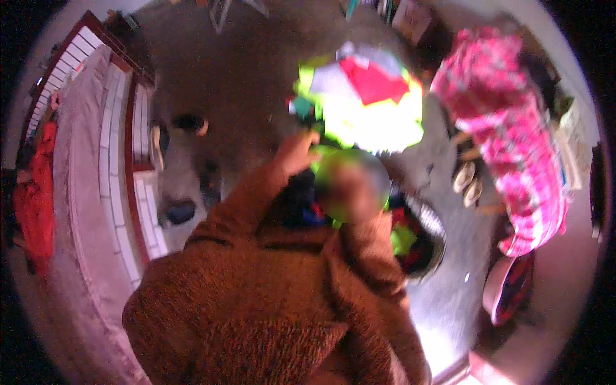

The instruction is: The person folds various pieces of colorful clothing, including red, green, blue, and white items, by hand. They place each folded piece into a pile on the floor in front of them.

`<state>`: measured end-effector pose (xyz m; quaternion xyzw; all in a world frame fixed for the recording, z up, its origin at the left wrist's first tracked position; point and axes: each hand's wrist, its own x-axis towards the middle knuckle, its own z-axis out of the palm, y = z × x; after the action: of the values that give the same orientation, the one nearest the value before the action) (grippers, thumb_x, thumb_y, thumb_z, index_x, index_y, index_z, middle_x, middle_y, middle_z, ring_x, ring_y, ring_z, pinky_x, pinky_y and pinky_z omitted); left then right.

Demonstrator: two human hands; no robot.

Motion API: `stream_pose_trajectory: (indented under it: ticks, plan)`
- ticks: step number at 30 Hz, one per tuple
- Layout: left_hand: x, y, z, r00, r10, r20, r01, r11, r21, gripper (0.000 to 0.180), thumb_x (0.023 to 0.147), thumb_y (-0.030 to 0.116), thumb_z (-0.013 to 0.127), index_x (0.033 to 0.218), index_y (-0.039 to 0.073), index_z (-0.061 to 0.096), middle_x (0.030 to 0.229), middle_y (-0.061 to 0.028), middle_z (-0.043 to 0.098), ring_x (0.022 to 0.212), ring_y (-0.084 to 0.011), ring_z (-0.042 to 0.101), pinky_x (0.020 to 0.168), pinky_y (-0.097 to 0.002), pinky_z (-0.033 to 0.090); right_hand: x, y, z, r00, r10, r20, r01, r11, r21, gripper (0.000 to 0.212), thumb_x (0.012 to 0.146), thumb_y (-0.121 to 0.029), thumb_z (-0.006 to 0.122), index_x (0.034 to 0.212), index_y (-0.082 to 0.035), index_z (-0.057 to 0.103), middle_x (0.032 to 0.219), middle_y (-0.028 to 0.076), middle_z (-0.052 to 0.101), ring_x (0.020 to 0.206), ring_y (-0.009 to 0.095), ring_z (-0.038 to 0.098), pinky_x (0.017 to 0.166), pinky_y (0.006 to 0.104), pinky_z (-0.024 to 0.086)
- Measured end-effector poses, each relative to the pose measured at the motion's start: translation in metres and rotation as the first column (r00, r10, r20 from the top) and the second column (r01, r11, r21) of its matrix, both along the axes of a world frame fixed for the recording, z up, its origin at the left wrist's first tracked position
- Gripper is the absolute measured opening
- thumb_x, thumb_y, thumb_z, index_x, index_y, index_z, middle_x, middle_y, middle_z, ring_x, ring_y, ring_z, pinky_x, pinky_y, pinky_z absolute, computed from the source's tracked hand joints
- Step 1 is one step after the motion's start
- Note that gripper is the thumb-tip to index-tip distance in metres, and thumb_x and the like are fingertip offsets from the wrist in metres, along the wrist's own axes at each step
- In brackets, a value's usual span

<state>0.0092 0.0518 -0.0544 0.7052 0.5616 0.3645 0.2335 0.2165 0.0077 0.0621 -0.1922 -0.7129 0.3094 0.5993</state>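
My left hand (296, 155) reaches forward with its fingers curled at the edge of a yellow-green garment (323, 156), which it appears to grip. Beside it, my right hand (356, 192) is over the same garment; a round blur covers its fingers, so their hold is hidden. Below both hands sits a round tub (437, 247) with dark, blue and yellow-green clothes in it, partly hidden by my brown fuzzy sleeves. Just beyond my hands lies a bright heap of clothes (378, 122), mostly yellow-green, with a red cloth (375, 81) on top.
A pink patterned cover (497, 122) drapes over furniture at the right, with pale shoes (473, 192) beside it and a pink-rimmed basin (494, 292) nearer. At the left runs a wooden-framed bench (131, 122). Dark shoes (179, 212) lie on the floor near it.
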Motion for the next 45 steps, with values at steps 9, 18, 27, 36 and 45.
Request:
stream_pose_trajectory:
  ticks: [9, 18, 27, 36, 45]
  plan:
    - [0.007, -0.01, 0.049, 0.995, -0.003, -0.097, -0.014, 0.986, -0.168, 0.021, 0.073, 0.028, 0.064, 0.079, 0.008, 0.062, 0.076, -0.0137, 0.062, 0.072, -0.031, 0.061, 0.062, -0.0396, 0.046, -0.015, -0.019, 0.055, 0.617, -0.785, 0.048, 0.602, 0.51, 0.614, 0.017, 0.083, -0.015, 0.054, 0.096, -0.004, 0.058, 0.091, 0.014, 0.059, 0.079, 0.03, 0.057, 0.069, 0.037, 0.049]
    - [0.018, -0.017, 0.072, 0.989, -0.15, -0.012, 0.15, 0.987, 0.064, 0.016, 0.077, 0.014, 0.062, 0.074, 0.003, 0.051, 0.063, -0.0134, 0.053, 0.053, -0.0218, 0.052, 0.051, -0.0355, 0.041, -0.012, -0.009, -0.09, 0.989, 0.104, -0.109, -0.15, 0.606, -0.781, 0.045, 0.081, 0.0, 0.059, 0.122, -0.002, 0.04, 0.112, 0.012, 0.055, 0.097, 0.018, 0.054, 0.084, 0.0291, 0.045]
    - [0.019, -0.02, 0.094, 0.987, -0.066, 0.145, 0.048, 0.991, 0.124, 0.011, 0.083, 0.012, 0.056, 0.081, 0.003, 0.052, 0.071, -0.0109, 0.057, 0.062, -0.018, 0.055, 0.057, -0.0326, 0.043, -0.009, -0.008, -0.101, 0.979, 0.193, -0.071, -0.174, 0.59, -0.788, 0.028, 0.084, -0.002, 0.056, 0.111, -0.002, 0.052, 0.095, 0.006, 0.06, 0.085, 0.012, 0.056, 0.075, 0.0241, 0.045]
    - [0.033, -0.023, 0.08, 0.949, -0.212, 0.232, 0.214, 0.977, 0.018, 0.014, 0.087, 0.014, 0.052, 0.095, 0.002, 0.052, 0.082, -0.0133, 0.06, 0.073, -0.0245, 0.059, 0.064, -0.0355, 0.046, -0.012, -0.005, -0.113, 0.966, 0.259, -0.017, -0.189, 0.654, -0.733, 0.029, 0.085, -0.018, 0.06, 0.109, -0.003, 0.054, 0.094, 0.005, 0.059, 0.086, 0.012, 0.054, 0.079, 0.0253, 0.042]
    - [0.034, -0.029, 0.077, 0.911, -0.367, 0.191, 0.401, 0.896, -0.192, 0.021, 0.081, 0.018, 0.061, 0.093, 0.002, 0.055, 0.08, -0.0131, 0.061, 0.071, -0.023, 0.061, 0.063, -0.0343, 0.047, -0.014, -0.01, -0.098, 0.983, 0.183, 0.014, -0.132, 0.759, -0.638, 0.038, 0.085, -0.021, 0.06, 0.115, 0.001, 0.05, 0.093, 0.004, 0.06, 0.081, 0.01, 0.054, 0.069, 0.0239, 0.043]
